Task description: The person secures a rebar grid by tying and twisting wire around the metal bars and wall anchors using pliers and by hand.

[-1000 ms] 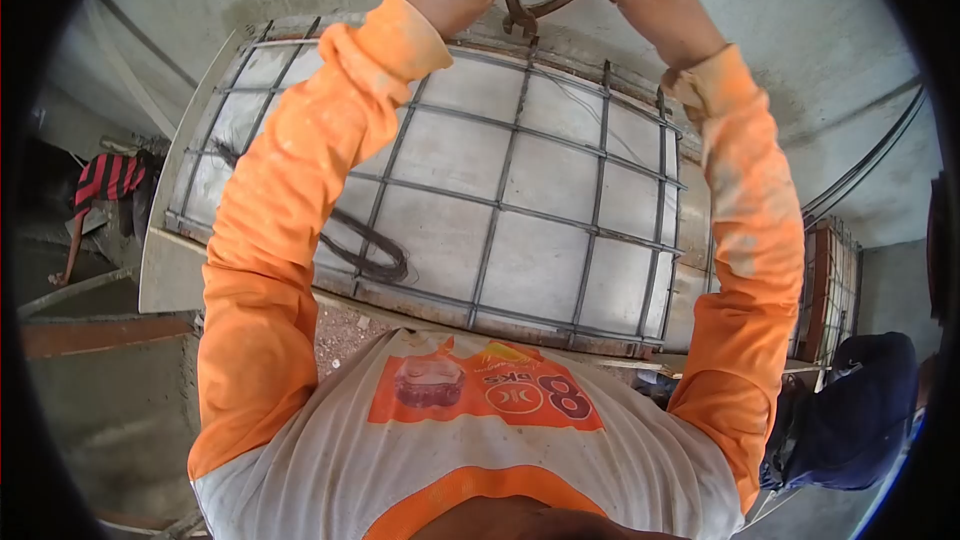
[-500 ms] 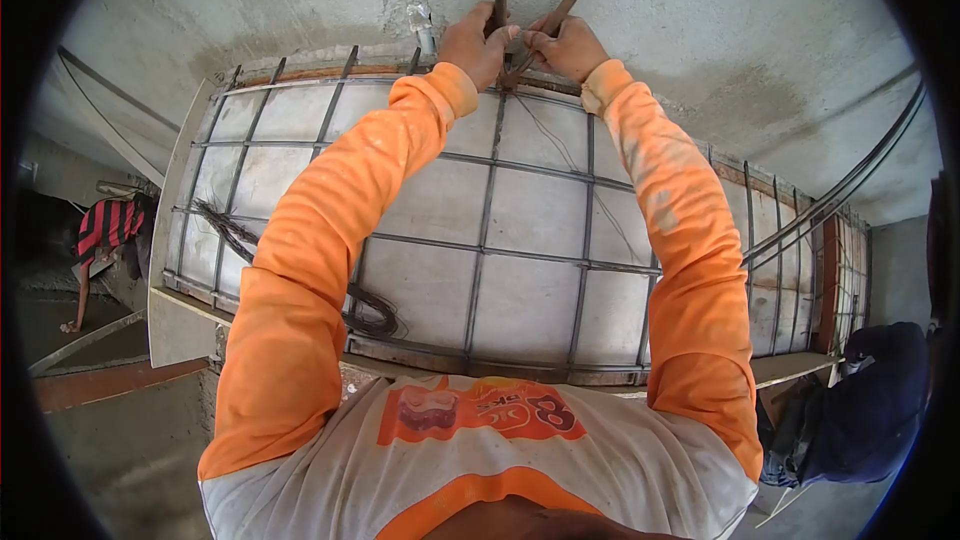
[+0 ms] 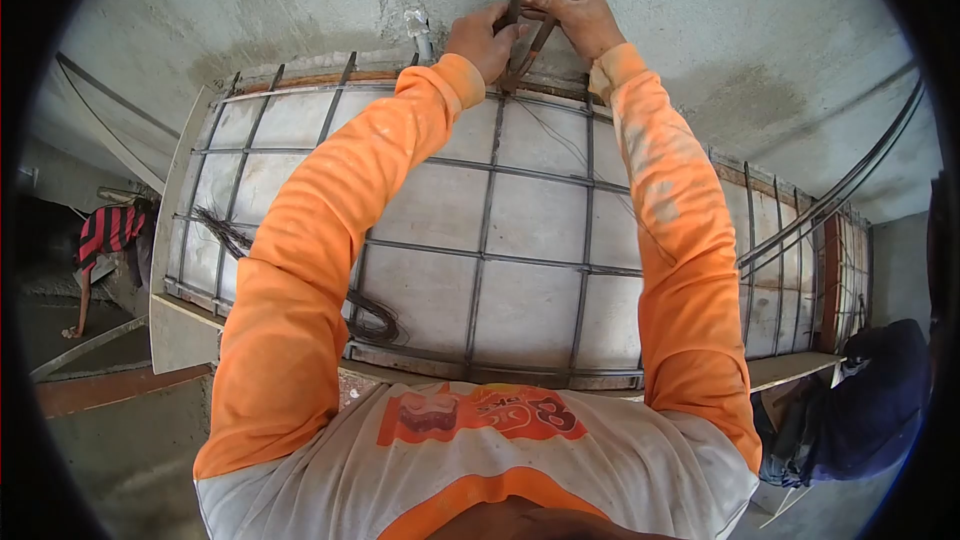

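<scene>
Since both arms are stretched toward the top centre of the frame, everything I care about on my end is up there. I've got the left hand [image 3: 480, 42] closed round one handle of the pincers [image 3: 541, 43] and the right hand [image 3: 580, 15] holding the other, its fingers reaching across near the left handle's tip (can't tell if they touch). The pincers sit between the hands, long axis running up and down the frame, handles spreading upward, head pointing down at the upper edge of the metal grid [image 3: 482, 256]. Left is the lower hand, so it's nearer that head. I'd say it all hinges on how the head meets the bar; can't tell if the jaws bite. A thin wire [image 3: 548, 126] trails down and right from there, and a wire bundle [image 3: 378, 322] sits lower, left of centre.
</scene>
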The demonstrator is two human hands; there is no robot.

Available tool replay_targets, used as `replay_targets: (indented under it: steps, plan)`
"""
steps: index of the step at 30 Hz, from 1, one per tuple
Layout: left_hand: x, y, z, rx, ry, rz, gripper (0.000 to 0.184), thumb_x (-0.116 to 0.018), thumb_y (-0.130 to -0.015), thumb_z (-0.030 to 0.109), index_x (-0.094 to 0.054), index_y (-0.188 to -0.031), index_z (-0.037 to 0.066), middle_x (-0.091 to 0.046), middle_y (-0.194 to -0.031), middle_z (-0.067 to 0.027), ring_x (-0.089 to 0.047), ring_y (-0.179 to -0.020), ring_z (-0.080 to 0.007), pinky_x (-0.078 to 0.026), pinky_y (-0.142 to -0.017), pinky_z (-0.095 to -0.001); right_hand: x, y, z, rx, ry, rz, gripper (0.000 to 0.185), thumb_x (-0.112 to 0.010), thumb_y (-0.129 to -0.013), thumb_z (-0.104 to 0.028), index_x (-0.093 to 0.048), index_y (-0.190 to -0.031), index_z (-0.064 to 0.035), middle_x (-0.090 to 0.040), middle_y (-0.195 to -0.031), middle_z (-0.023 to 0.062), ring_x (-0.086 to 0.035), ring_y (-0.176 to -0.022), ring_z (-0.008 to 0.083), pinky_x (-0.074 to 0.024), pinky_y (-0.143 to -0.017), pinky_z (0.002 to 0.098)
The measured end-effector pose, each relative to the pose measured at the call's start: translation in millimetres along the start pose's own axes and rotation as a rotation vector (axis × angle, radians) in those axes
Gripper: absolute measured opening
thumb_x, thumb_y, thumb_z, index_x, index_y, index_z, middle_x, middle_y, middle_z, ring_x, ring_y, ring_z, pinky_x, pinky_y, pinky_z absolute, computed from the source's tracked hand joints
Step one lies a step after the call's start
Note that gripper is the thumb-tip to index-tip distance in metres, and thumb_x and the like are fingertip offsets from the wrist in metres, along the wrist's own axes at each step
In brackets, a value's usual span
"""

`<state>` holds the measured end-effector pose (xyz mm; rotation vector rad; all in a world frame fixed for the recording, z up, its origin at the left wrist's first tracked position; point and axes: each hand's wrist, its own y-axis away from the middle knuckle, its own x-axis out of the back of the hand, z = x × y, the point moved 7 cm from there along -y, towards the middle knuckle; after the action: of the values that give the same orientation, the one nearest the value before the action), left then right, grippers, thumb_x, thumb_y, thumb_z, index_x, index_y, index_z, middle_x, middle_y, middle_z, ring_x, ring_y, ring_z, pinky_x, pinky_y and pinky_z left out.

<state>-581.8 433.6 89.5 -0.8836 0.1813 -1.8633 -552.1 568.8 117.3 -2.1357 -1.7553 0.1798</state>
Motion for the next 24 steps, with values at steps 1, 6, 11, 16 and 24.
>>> replay_targets:
  steps: [1,6,11,16,24]
  plan:
    - [-2,-1,-3,0.012,-0.005,-0.025,0.031,-0.06,-0.083,0.019,-0.06,-0.107,0.0,-0.067,-0.092,-0.0148,-0.064,-0.082,-0.0247,-0.048,-0.076,-0.0336,-3,-3,-6,0.01,-0.002,-0.016,0.053,-0.074,-0.072,-0.034,-0.062,-0.107,0.0034,-0.064,-0.101,0.0123,-0.063,-0.089,0.0193,-0.0491,-0.078,0.0285]
    - [3,-7,-7,0.054,-0.023,-0.064,0.027,-0.06,-0.082,0.02,-0.063,-0.101,0.002,-0.065,-0.091,-0.0196,-0.061,-0.087,-0.0358,-0.047,-0.078,-0.0402,-24,-16,-15,0.139,0.046,0.026,0.04,-0.075,-0.073,-0.029,-0.066,-0.096,0.0024,-0.067,-0.09,0.0096,-0.064,-0.083,0.0151,-0.0505,-0.071,0.0268]
    - [1,7,-14,-0.044,0.056,-0.322,0.046,-0.055,-0.083,0.013,-0.046,-0.125,-0.001,-0.057,-0.116,-0.0205,-0.055,-0.108,-0.0295,-0.041,-0.093,-0.0347,-19,1,-21,0.259,0.33,0.561,0.024,-0.066,-0.078,-0.02,-0.062,-0.086,0.0024,-0.066,-0.083,0.0151,-0.064,-0.076,0.0244,-0.0503,-0.071,0.0322]
    - [-23,75,-17,-0.25,-0.26,-0.28,0.094,-0.068,-0.073,0.018,-0.007,-0.142,-0.002,-0.032,-0.139,-0.025,-0.032,-0.13,-0.0324,-0.027,-0.107,-0.0352,-5,19,-23,0.185,0.37,0.77,0.024,-0.06,-0.08,-0.017,-0.056,-0.094,0.0022,-0.062,-0.082,0.0168,-0.062,-0.076,0.0314,-0.0485,-0.073,0.0382]
    - [-96,8,-104,0.227,0.998,0.3,0.047,-0.069,-0.078,0.029,-0.054,-0.112,0.0,-0.063,-0.102,-0.0107,-0.06,-0.096,-0.0226,-0.046,-0.083,-0.0329,-44,21,-40,0.295,0.448,0.545,0.035,-0.063,-0.077,-0.022,-0.053,-0.1,0.0023,-0.06,-0.087,0.0184,-0.059,-0.08,0.0332,-0.047,-0.078,0.0389]
